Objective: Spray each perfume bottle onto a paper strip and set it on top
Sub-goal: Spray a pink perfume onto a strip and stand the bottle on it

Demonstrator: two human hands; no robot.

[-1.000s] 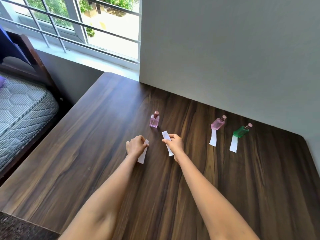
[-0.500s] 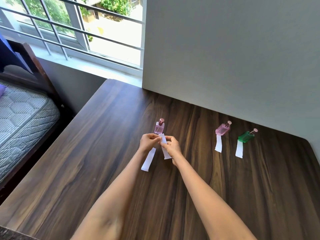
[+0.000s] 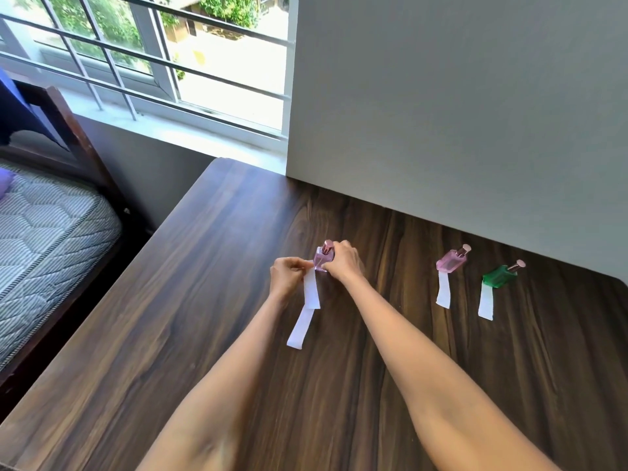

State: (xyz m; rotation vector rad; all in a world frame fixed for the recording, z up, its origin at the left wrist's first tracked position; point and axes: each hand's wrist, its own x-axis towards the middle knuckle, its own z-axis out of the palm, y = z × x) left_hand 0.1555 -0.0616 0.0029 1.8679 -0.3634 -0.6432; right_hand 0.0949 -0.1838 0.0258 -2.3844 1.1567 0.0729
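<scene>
A small pink perfume bottle [image 3: 324, 258] stands upright at the middle of the wooden table [image 3: 204, 266]. My right hand [image 3: 343, 261] grips its right side. My left hand [image 3: 289, 275] pinches the top of a white paper strip [image 3: 312, 290] just left of the bottle. A second white strip [image 3: 300, 329] hangs below it; whether it lies on the table I cannot tell. To the right, a pink bottle [image 3: 452, 261] lies on its strip [image 3: 443, 292], and a green bottle [image 3: 500, 275] lies on another strip [image 3: 486, 302].
A grey wall [image 3: 441, 113] runs along the table's back edge, close behind the bottles. A barred window [image 3: 153, 56] is at the back left. A bed with a grey mattress [image 3: 44, 239] stands beside the table's left edge.
My right hand let go of its paper strip and moved up onto the standing pink bottle. My left hand now holds the strips alone. The camera tilted slightly.
</scene>
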